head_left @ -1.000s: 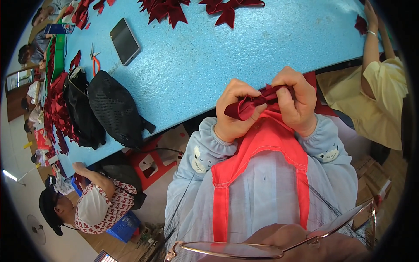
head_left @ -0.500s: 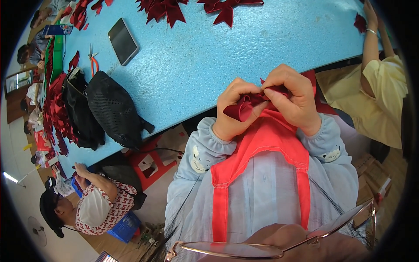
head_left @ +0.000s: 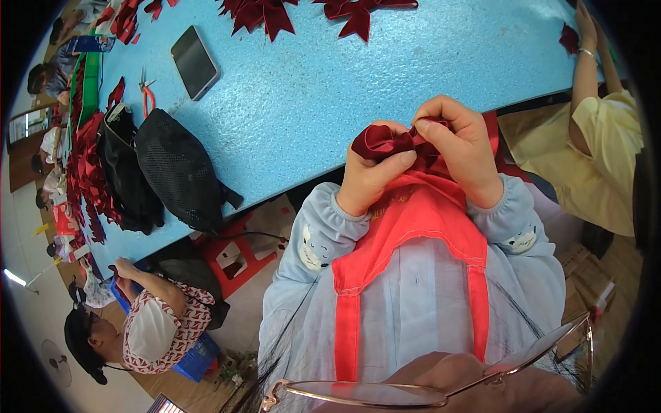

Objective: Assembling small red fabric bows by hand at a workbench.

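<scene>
A dark red velvet ribbon bow (head_left: 389, 140) is held between my two hands, just past the table's near edge and above my red apron (head_left: 427, 217). My left hand (head_left: 368, 175) grips its left loop, the thumb pressed across the front near the middle. With thumb and forefinger, my right hand (head_left: 458, 144) pinches the ribbon close to the knot. Part of the bow's right side is hidden behind those fingers. Finished-looking red bows (head_left: 358, 15) lie at the far side of the blue table (head_left: 296, 103).
A phone (head_left: 195, 63), orange-handled pliers (head_left: 147, 96) and black bags (head_left: 180, 168) lie on the table's left. Red ribbon pieces (head_left: 89, 165) are heaped along the left edge. A person in a patterned top (head_left: 158, 327) sits at left; a yellow-clad person (head_left: 606, 144) is at right.
My left hand has turned and shifted its thumb, so the bow's left loop now stands up rounder and faces me. The right hand stays at the knot, slightly lower on the ribbon.
</scene>
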Demonstrator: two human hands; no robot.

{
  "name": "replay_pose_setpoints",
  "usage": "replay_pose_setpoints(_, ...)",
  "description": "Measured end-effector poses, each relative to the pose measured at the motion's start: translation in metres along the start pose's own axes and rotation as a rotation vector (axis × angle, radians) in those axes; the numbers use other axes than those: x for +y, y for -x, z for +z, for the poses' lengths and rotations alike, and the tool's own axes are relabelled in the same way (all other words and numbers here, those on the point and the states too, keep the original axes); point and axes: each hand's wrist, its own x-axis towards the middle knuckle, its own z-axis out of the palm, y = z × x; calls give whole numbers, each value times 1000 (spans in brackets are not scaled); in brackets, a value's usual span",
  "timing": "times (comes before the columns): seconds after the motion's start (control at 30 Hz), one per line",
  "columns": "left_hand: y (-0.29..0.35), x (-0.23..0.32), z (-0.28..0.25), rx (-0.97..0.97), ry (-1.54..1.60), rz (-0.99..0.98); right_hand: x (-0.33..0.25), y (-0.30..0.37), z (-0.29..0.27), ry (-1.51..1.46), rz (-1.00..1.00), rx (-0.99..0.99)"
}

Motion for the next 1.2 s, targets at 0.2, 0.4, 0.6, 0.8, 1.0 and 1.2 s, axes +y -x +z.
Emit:
replay_pose_setpoints(0.2,-2,1,1,-10,150,-34,4,2,9,-175,70,97)
replay_pose_setpoints(0.4,-7,11,10,37,353,-144,9,-16,-6,-251,183,-30)
replay_pose_setpoints(0.6,-8,16,11,103,420,-186,10,-17,-26,-344,150,-26)
replay_pose_setpoints(0.8,-8,22,16,121,417,-210,17,-14,-21,-158,-184,-189)
replay_pose_setpoints(1.0,-6,17,20,134,401,-148,19,-12,-12,-192,-149,-196)
replay_pose_setpoints(1.2,-4,20,27,226,227,14,13,-7,-20,-346,-38,-153)
